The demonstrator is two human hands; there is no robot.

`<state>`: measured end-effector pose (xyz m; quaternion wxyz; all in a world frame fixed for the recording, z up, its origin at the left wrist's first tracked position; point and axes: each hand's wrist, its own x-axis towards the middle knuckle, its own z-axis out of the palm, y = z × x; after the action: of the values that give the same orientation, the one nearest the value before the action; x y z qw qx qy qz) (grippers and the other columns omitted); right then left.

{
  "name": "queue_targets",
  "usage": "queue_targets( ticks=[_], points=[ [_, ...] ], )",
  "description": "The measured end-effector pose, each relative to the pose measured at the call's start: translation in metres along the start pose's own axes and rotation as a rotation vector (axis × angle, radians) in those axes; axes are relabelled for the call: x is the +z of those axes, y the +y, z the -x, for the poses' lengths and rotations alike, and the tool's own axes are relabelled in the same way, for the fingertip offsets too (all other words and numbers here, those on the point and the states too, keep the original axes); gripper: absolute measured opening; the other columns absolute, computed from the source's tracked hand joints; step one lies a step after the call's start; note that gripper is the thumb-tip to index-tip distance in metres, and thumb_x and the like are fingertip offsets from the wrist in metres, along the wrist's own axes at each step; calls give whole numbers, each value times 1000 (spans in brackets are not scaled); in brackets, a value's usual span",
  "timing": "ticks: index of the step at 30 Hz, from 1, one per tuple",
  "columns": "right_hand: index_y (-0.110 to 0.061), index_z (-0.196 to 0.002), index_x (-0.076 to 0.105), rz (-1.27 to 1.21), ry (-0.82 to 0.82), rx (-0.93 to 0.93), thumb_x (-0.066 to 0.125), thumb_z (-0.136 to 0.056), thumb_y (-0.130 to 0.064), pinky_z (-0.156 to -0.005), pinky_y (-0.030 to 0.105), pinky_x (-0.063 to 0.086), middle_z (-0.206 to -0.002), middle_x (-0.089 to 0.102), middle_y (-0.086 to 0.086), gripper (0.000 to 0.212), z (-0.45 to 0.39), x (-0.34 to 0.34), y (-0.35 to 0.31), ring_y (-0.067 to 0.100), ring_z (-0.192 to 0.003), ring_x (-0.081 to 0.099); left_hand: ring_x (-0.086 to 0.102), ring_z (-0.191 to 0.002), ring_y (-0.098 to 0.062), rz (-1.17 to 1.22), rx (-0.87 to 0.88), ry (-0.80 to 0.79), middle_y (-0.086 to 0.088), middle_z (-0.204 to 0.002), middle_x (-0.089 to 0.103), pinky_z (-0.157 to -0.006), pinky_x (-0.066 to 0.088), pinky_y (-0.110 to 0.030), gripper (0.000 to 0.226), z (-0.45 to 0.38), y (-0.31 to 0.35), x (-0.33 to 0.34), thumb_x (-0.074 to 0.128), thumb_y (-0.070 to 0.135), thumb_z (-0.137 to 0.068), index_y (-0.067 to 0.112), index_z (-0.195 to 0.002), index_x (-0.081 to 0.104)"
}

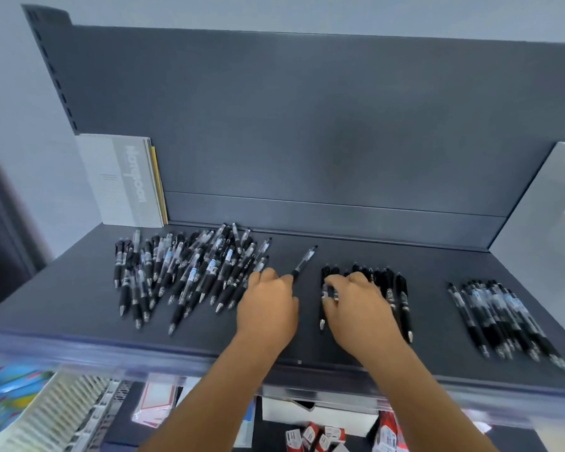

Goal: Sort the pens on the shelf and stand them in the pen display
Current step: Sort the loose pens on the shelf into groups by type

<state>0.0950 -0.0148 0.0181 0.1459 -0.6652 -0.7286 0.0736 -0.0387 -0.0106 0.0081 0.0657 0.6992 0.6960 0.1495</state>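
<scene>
Slim black-and-clear plastic click pens lie on the dark matte metal shelf (79, 295): light, stiff, apt to roll, best pinched at the rubber grip. The right hand (356, 301) curls onto the all-black row (395, 288); the left hand (268, 305) pinches one clear-barrelled pen (304, 261) beside the loose heap (183, 269).

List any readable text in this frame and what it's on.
"Hongbook", roughly; letters are soft and run sideways: on the grey-white booklet standing at the shelf's back left.
Pen labels in the big pile: too small.
Red-and-white boxes below the shelf: print blurred, unreadable.
</scene>
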Motion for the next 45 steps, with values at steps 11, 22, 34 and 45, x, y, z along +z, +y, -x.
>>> queue_targets(
  ticks=[11, 22, 34, 45],
  points=[
    [-10, -144, 25, 75, -182, -42, 48, -95, -14, -107, 37, 32, -149, 22, 18, 55, -32, 48, -59, 34, -133, 27, 37, -123, -26, -140, -131, -70, -7, -130, 41, -86, 44, -32, 24, 0, -62, 1, 52, 14, -94, 11, -118, 54],
    [-5, -124, 47, 19, -45, 162, 49, -97, -30, -93, 35, 43, -126, 47, 17, 37, -61, 67, -69, 32, -118, 46, 55, -108, -26, -34, -80, -7, -6, -116, 54, -75, 42, -32, 22, -15, -78, 2, 52, 9, -93, 14, -115, 54],
    [-14, -112, 51, -132, 168, 203, 47, -92, -12, -69, 30, 40, -104, 58, 10, 20, -44, 41, -61, 29, -87, 58, 63, -87, -21, 286, -4, 138, 1, -94, 67, -72, 51, -30, 17, -22, -77, -6, 55, 24, -88, 20, -101, 66],
    [-21, -121, 55, -128, 285, 303, 48, -94, -18, -71, 28, 39, -109, 57, 8, 28, 7, -22, 27, 27, -91, 59, 65, -84, -17, 414, 176, 117, 3, -90, 70, -74, 51, -27, 20, -10, 30, 1, 55, 21, -88, 22, -103, 70]
  ],
)
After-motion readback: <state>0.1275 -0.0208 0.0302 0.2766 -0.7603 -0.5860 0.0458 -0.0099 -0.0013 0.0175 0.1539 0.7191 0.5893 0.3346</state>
